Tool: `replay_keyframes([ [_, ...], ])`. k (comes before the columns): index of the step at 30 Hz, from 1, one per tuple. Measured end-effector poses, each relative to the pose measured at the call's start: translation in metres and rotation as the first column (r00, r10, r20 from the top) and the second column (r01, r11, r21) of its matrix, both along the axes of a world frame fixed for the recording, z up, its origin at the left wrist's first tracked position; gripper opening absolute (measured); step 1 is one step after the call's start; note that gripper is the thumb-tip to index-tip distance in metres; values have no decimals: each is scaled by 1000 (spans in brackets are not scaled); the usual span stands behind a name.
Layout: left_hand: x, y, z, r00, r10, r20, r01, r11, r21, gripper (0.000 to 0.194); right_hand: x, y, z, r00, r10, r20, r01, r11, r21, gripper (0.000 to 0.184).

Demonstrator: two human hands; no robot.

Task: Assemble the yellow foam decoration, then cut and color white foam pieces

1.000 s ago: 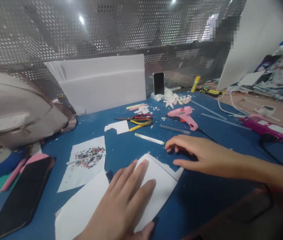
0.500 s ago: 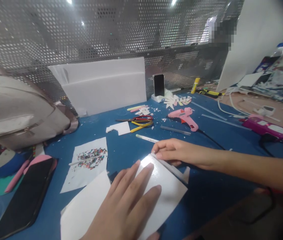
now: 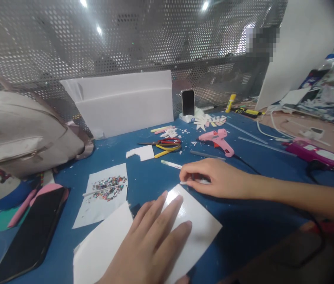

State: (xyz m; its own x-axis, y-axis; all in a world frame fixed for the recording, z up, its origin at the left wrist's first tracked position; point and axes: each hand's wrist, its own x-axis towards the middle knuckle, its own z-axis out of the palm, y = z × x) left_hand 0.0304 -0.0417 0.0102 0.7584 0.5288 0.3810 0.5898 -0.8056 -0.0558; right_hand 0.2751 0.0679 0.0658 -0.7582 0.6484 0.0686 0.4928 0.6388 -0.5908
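My left hand (image 3: 152,236) lies flat with its fingers spread, pressing on a glossy white sheet (image 3: 196,228). By the sheet's top corner, my right hand (image 3: 214,177) is closed in a pinch. A bit of white strip (image 3: 184,183) shows at its fingertips, and more white can be seen within the curled fingers; most of the strip is hidden. Another white piece (image 3: 102,244), apparently card or paper, lies left of my left hand. Just beyond the right fingertips is a white pen-like stick (image 3: 171,164).
Beyond my hands lie scissors (image 3: 167,143), a cut white piece (image 3: 141,153) and a pink glue gun (image 3: 218,141). A paper with colourful sequins (image 3: 81,215) and a black phone (image 3: 28,240) are at left. A purple tool (image 3: 314,153) sits right; white boards (image 3: 125,102) stand behind.
The white strip that stood along the sheet's right edge no longer shows there; white material is now gathered in my right hand, which has curled more. My left hand stays put.
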Motion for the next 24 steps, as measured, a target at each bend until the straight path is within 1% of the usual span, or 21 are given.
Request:
replay_keyframes([
  [1, 0, 0, 0, 1000, -1, 1, 1, 1000, 11, 52, 1, 0, 0, 998, 2, 68, -14, 981, 191, 14],
  [2, 0, 1, -1, 1000, -2, 3, 2, 1000, 22, 52, 2, -1, 0, 993, -2, 121, -39, 941, 335, 16],
  [3, -1, 1, -1, 1000, -4, 3, 4, 1000, 29, 52, 4, -1, 0, 987, -1, 159, -68, 903, 425, 19],
  [4, -1, 1, -1, 1000, -5, 5, 5, 999, 34, 52, 5, 0, 0, 983, -3, 181, -85, 876, 475, 21],
  [5, -1, 1, -1, 1000, -5, 6, 5, 999, 35, 52, 6, 1, 1, 981, -7, 193, -92, 862, 498, 22],
  [7, 0, 2, -2, 1000, -3, 4, 3, 1000, 22, 53, 7, 7, 6, 980, -9, 199, -95, 857, 507, 23],
  [10, 1, 3, -4, 1000, 0, 5, 0, 1000, -14, 59, 6, 32, 22, 977, -33, 209, -87, 837, 540, 22],
  [12, 3, 4, -5, 1000, 16, 21, -15, 999, -47, 63, 3, 59, 35, 967, -119, 226, -39, 806, 590, 19],
  [13, 4, 5, -6, 999, 25, 27, -23, 997, -69, 65, 1, 75, 40, 957, -173, 233, -13, 777, 629, 18],
  [14, 5, 5, -6, 999, 39, 16, -37, 994, -107, 65, -2, 92, 44, 943, -213, 255, -8, 752, 659, 18],
  [15, 7, 5, -6, 999, 52, -2, -52, 987, -151, 65, -6, 109, 47, 929, -239, 284, -15, 741, 672, 18],
  [17, 8, 5, -6, 997, 63, -39, -70, 971, -228, 65, -15, 139, 48, 916, -252, 311, -21, 746, 666, 19],
  [19, 8, 5, -5, 997, 63, -54, -75, 962, -263, 65, -27, 158, 44, 907, -259, 332, -24, 755, 655, 21],
  [21, 7, 6, -3, 996, 69, -53, -80, 967, -241, 67, -40, 162, 39, 904, -240, 353, -47, 766, 641, 25],
  [22, 6, 7, -2, 996, 69, -55, -80, 973, -216, 68, -45, 157, 37, 907, -221, 359, -63, 770, 635, 27],
  [24, 5, 7, -1, 996, 54, -70, -64, 986, -153, 70, -54, 135, 34, 919, -157, 362, -113, 776, 621, 30],
])
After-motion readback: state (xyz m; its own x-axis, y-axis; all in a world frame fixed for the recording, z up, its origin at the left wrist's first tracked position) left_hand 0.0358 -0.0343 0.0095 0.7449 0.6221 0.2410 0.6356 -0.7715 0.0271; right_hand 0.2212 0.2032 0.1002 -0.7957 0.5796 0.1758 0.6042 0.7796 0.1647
